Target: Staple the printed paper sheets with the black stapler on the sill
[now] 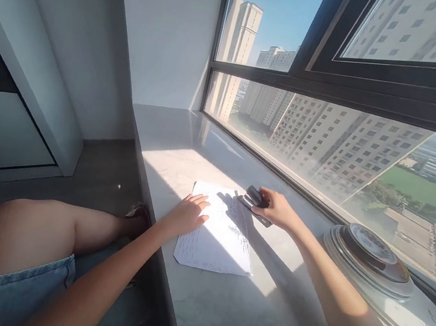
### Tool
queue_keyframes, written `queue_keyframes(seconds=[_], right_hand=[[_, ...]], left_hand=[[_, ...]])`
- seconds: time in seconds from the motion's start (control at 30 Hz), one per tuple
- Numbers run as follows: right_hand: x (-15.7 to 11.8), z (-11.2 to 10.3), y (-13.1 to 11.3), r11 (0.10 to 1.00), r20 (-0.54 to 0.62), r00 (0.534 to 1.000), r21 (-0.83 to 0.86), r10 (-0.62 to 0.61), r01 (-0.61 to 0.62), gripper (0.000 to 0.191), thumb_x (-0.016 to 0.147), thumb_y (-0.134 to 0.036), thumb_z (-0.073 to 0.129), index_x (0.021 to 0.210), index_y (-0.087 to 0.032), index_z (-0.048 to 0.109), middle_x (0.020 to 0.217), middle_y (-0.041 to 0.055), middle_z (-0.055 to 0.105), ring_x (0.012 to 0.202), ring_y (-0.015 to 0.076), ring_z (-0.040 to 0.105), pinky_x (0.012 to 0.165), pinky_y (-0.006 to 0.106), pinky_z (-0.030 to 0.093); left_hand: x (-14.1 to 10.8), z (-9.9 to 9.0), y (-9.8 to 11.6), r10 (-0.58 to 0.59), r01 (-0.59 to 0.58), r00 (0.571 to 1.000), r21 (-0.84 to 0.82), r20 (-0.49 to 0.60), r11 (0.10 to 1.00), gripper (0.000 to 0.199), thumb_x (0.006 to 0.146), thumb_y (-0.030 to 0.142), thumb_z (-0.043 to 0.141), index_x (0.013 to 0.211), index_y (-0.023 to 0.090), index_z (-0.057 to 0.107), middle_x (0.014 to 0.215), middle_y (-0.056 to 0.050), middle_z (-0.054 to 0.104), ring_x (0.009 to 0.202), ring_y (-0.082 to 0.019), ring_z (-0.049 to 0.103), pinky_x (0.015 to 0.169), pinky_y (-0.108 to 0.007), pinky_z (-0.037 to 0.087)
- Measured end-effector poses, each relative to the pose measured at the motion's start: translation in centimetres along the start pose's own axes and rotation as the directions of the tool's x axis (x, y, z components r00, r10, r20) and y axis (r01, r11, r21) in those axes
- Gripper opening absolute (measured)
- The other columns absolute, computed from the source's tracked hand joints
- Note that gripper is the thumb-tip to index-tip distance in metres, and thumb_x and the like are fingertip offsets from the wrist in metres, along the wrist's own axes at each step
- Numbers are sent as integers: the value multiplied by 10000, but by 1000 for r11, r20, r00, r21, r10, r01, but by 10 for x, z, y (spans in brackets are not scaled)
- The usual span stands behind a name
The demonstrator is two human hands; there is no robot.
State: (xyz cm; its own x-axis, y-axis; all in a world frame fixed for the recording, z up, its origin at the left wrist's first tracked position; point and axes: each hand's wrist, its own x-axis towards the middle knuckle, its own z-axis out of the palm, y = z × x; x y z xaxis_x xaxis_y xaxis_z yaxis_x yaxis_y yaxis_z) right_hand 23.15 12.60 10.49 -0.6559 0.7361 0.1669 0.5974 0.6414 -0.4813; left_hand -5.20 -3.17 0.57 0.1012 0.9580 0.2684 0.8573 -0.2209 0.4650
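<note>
A stack of printed white sheets point(216, 250) lies on the pale windowsill, partly in sunlight. My left hand point(187, 215) rests on the left side of the stack with its fingers stretched out and apart. My right hand point(276, 208) grips a black stapler point(253, 196) between thumb and fingers. The stapler sits at the upper right corner of the sheets, its front end at their edge. Whether the corner is inside its jaws I cannot tell. The shadow of my right hand falls across the sheets.
Several stacked plates point(370, 257) stand at the right of the marble-like sill point(208, 313), close to my right forearm. A dark-framed window point(259, 74) runs along the far side. The sill's front edge drops off beside my bent leg point(38, 227).
</note>
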Motion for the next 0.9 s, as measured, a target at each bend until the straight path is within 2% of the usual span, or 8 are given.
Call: queue_keyframes(seconds=[0.07,0.2,0.27,0.37,0.5,0.67,0.8,0.9], right_hand=[[2,-6,15,1000,64,998,-29,9,-7,241,674,-326,669,786,-264,465,688,-51,573,638,158,487,593,287,349],[4,-2,38,994,73,996,-98,-44,51,265,598,-275,617,741,-269,395,645,-57,503,623,153,434,589,295,338],[3,-2,42,996,152,987,-68,-41,52,245,596,-277,630,727,-265,423,646,-48,513,627,159,462,584,300,363],[-1,-8,40,999,339,941,31,-18,8,196,633,-296,682,787,-250,570,674,-19,589,622,186,536,538,308,406],[-9,-18,30,990,559,829,113,4,-81,254,692,-334,758,922,-243,699,758,23,683,583,204,587,464,319,426],[-13,-23,17,979,582,798,198,-154,45,276,755,-381,803,972,-230,722,890,42,709,733,205,628,584,312,499],[-11,-28,11,971,624,769,238,-141,-15,366,770,-451,836,951,-227,611,911,12,616,708,163,580,492,251,424],[-9,-31,8,965,672,724,260,-154,-35,489,742,-487,890,938,-234,520,880,-31,547,675,125,539,517,232,414]], left_hand=[[0,0,0,-13,13,999,-19,-30,1000,454,1058,328,580,1468,167,688,1665,-184,549,1608,-375,449,1361,-629,288],[0,0,1,-6,2,998,-53,-63,999,416,1031,310,615,1406,165,723,1616,-192,600,1574,-391,493,1343,-640,324],[0,-1,1,-19,15,997,-50,-69,999,415,1030,316,620,1400,157,722,1616,-199,597,1571,-394,495,1336,-638,338],[-1,-1,2,-44,42,998,-28,-49,999,435,1041,332,606,1417,138,705,1633,-212,575,1576,-396,482,1329,-628,347],[0,-2,3,-51,51,998,-16,-37,999,434,1047,338,588,1427,154,692,1635,-194,576,1567,-386,489,1321,-610,361],[0,-1,2,-38,37,998,-14,-52,999,406,1036,332,605,1395,170,704,1599,-178,611,1537,-378,519,1311,-593,377],[-1,-2,1,-36,35,999,-15,-38,999,413,1055,344,578,1412,172,692,1607,-166,605,1542,-362,509,1303,-568,389],[0,-5,0,-63,63,998,1,-12,998,435,1074,357,545,1438,158,676,1644,-175,565,1563,-361,483,1310,-570,374]])
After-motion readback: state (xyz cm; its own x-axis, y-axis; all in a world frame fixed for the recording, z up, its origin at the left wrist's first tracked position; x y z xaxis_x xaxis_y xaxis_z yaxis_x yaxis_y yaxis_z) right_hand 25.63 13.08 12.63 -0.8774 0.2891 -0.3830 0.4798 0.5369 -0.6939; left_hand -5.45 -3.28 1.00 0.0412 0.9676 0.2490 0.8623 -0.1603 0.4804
